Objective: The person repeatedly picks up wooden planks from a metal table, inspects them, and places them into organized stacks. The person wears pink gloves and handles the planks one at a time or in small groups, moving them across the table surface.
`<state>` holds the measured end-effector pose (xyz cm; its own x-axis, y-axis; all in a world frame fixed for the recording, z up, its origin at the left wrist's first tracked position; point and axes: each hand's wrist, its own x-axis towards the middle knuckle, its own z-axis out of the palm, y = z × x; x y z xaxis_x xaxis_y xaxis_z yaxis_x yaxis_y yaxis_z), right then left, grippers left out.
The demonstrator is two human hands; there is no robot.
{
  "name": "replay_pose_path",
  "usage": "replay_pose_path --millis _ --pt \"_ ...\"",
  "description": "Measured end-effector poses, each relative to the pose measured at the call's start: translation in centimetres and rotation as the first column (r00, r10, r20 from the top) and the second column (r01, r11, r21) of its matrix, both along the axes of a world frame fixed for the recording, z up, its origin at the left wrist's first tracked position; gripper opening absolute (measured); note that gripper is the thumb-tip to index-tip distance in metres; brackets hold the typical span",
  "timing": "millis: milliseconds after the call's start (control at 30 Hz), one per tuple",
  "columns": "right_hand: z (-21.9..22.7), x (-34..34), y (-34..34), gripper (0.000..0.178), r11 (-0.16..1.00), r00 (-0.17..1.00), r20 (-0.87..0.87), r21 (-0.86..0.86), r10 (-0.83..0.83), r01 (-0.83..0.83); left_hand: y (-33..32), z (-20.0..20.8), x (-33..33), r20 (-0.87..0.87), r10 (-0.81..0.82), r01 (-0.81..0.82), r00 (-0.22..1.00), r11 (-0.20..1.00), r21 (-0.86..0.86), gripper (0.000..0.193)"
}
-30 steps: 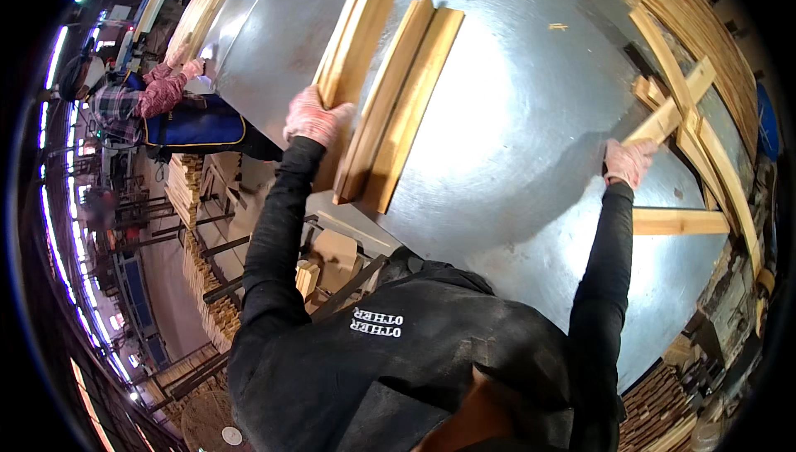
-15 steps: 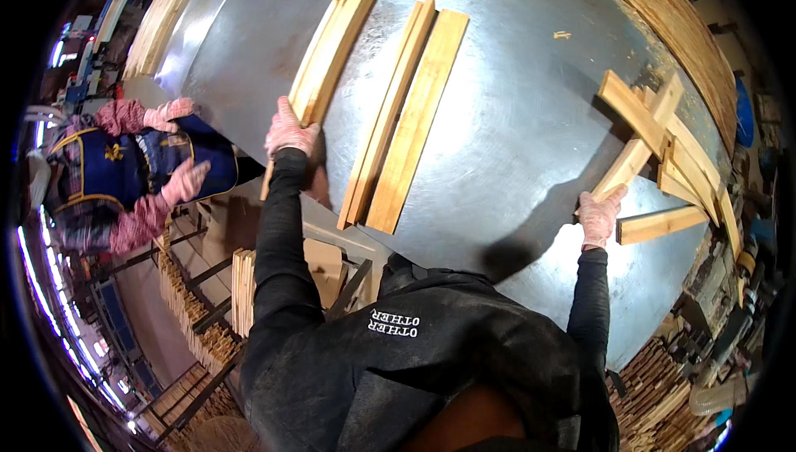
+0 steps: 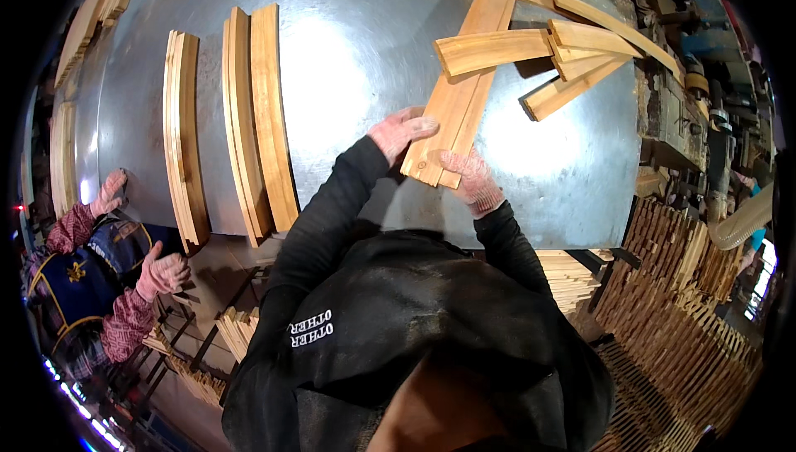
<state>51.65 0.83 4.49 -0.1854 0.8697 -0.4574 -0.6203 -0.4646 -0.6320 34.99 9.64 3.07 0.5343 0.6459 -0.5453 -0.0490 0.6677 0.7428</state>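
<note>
Two wooden boards (image 3: 458,116) lie side by side, slanting away from me over the metal table (image 3: 348,112). My left hand (image 3: 404,133), in a pinkish work glove, grips their left edge near the close end. At the right edge of that same end, my right hand (image 3: 473,182) has its thumb on top; its other fingers are mostly hidden. A shorter board (image 3: 493,51) lies across the pair farther up. Beside it, several loose boards (image 3: 593,37) are heaped at the right.
Three narrow groups of boards (image 3: 276,112) stand spaced out on the table's left half. A gloved co-worker (image 3: 91,278) is at the left edge. Stacked wood (image 3: 663,286) fills the lower right, near a machine (image 3: 676,120) and a ribbed hose (image 3: 744,218).
My left hand has let go of the boards on the left and come across to the right-hand boards. My view has swung right. Both hands now hold the same pair.
</note>
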Motion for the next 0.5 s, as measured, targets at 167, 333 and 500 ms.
replay_pose_path --millis 167,333,500 --pt "-1.4 3.5 -3.2 0.069 0.977 0.802 0.573 -0.205 0.167 -0.057 -0.5 -2.0 1.0 -0.457 -0.191 0.301 0.869 0.936 0.182 0.051" --pt "-0.1 1.0 -4.0 0.094 0.927 0.352 0.871 -0.252 0.342 -0.276 -4.8 -7.5 -2.8 -0.45 0.183 0.001 0.874 0.926 0.377 0.055" --pt "2.1 -0.6 -0.4 0.068 0.462 -0.057 0.912 -0.259 0.407 -0.848 -5.1 -7.1 -0.1 -0.422 -0.038 0.076 0.906 0.994 0.073 0.077"
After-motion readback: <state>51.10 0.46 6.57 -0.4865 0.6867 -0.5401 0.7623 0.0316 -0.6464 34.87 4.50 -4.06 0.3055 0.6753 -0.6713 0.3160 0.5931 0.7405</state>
